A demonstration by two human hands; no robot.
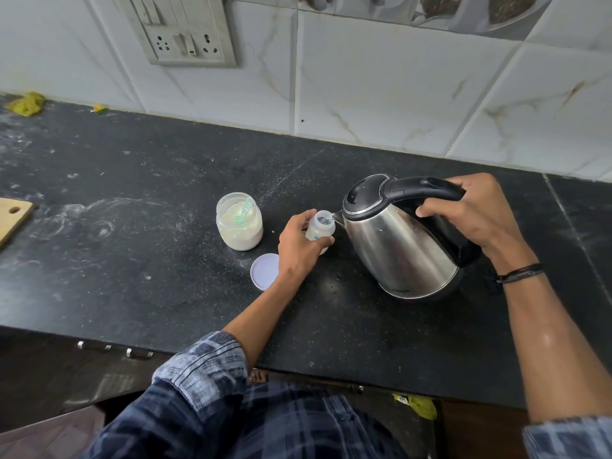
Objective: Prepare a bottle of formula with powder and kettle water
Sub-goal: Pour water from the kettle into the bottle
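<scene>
One baby bottle (pixel 320 230), one steel electric kettle (pixel 399 241), one open jar of formula powder (pixel 239 221), one loose lid (pixel 265 271). The person's left hand (pixel 299 248) is wrapped around the small bottle, which stands on the black stone counter (pixel 132 233) with its mouth uncovered. The right hand (pixel 477 215) is closed round the kettle's black handle, tipping the kettle leftward so the spout sits right at the bottle's rim; a thin thread of water shows at the spout, though I can't make out the level inside the bottle.

The jar stands just left of the bottle, apart from it, with one pale green scoop (pixel 243 212) resting in the white powder. The round lilac-white lid lies flat on the counter, in front of the jar, partly hidden by the left wrist.

On the right wrist is a dark band (pixel 520 273). Both sleeves are blue plaid, pushed up the forearms.

The counter is dark and speckled, dusted with whitish smears towards the left. A corner of one wooden board (pixel 13 218) pokes in at the left edge, and a yellow cloth (pixel 28 103) sits at the far left by the wall. The wall is white marbled tile, with one switch-and-socket plate (pixel 185 31) carrying two sockets.
</scene>
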